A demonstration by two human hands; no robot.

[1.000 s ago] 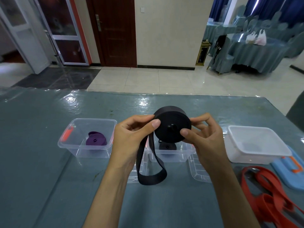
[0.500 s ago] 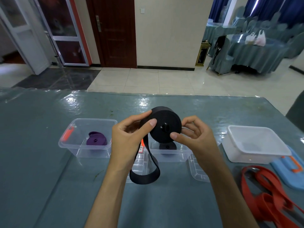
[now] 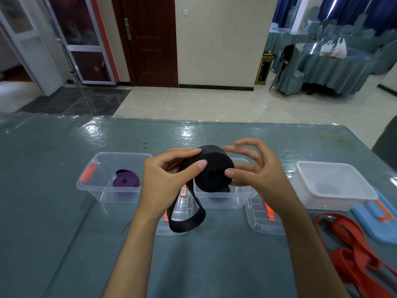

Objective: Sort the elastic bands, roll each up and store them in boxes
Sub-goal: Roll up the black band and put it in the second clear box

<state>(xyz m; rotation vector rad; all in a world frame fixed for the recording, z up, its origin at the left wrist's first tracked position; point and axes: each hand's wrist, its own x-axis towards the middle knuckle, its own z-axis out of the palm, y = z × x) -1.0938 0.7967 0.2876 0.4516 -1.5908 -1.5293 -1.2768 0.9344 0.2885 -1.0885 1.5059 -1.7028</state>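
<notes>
I hold a black elastic band (image 3: 211, 172), wound mostly into a thick roll, above the middle clear box (image 3: 223, 202). My left hand (image 3: 164, 182) pinches the roll's upper left rim between thumb and forefinger. My right hand (image 3: 256, 174) presses its thumb on the roll's front face, with lower fingers behind the roll and upper fingers lifted and spread. The band's loose end hangs as a short loop (image 3: 187, 221) below my left hand. A rolled purple band (image 3: 125, 181) lies in the left clear box (image 3: 94, 166). Loose red bands (image 3: 354, 246) lie at the right.
A white box (image 3: 335, 186) stands at the right, with a blue lid (image 3: 378, 218) in front of it. Two clear lids (image 3: 261, 221) lie flat before the middle box. The grey-green table (image 3: 64, 233) ends at a far edge, with tiled floor beyond.
The roll has shifted slightly left and lower and grown. The hanging loop is shorter. My right hand's upper fingers have lifted off the roll and spread.
</notes>
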